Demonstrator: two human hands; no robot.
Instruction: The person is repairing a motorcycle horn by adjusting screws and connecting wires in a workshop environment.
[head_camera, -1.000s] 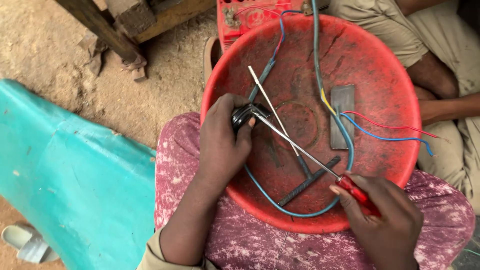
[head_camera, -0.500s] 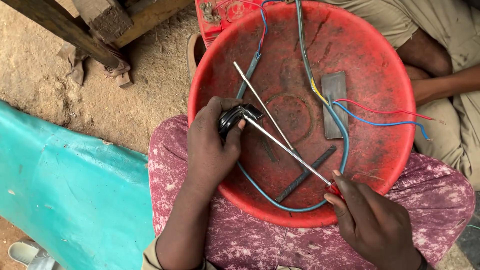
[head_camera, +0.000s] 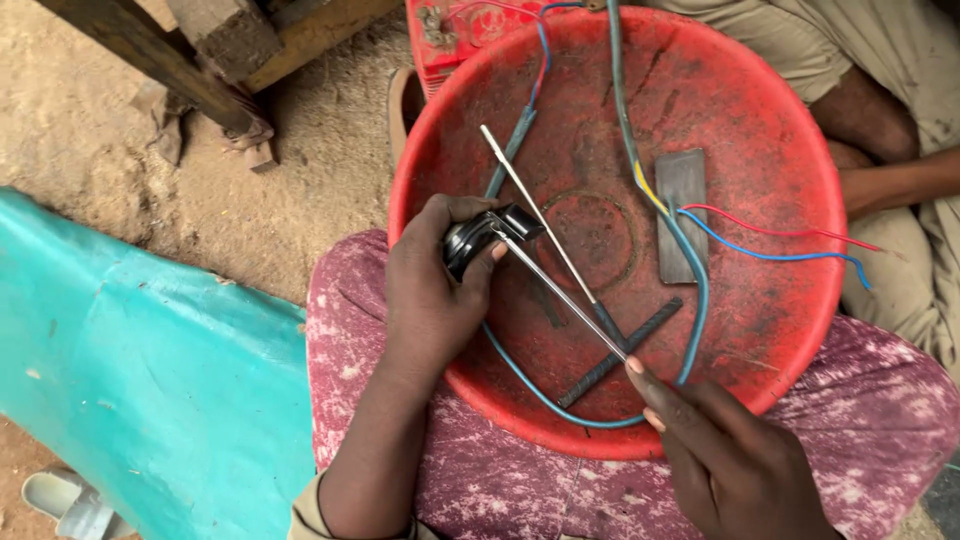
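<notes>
- A teal sheet (head_camera: 130, 400) lies on the sandy ground at 8 o'clock of the view, with a pale sandal (head_camera: 60, 500) at its lower edge.
- Wooden beams (head_camera: 180, 60) cross the view at 11 o'clock.
- The left hand (head_camera: 430, 300) is closed around a small black round part (head_camera: 475, 240), held at the red basin's (head_camera: 780, 120) 9 o'clock rim, thumb over the top of it.
- The basin rests on the person's lap, on mottled maroon cloth (head_camera: 500, 480).
- A thin metal screwdriver shaft (head_camera: 560, 290) runs from the black part towards 4 o'clock, into the right hand (head_camera: 740, 460); its fingers are curled around the handle end, which is hidden.
- A second thin rod (head_camera: 540, 220) lies in the basin, crossing just above the shaft.
- A grey flat plate (head_camera: 682, 215) lies at 2 o'clock from the basin's middle, with a blue cable (head_camera: 695, 300) over it.
- Red and blue wires (head_camera: 780, 245) trail over the rim at 3 o'clock.
- Another person's arm (head_camera: 900, 180) is beside the basin at 2 o'clock.
</notes>
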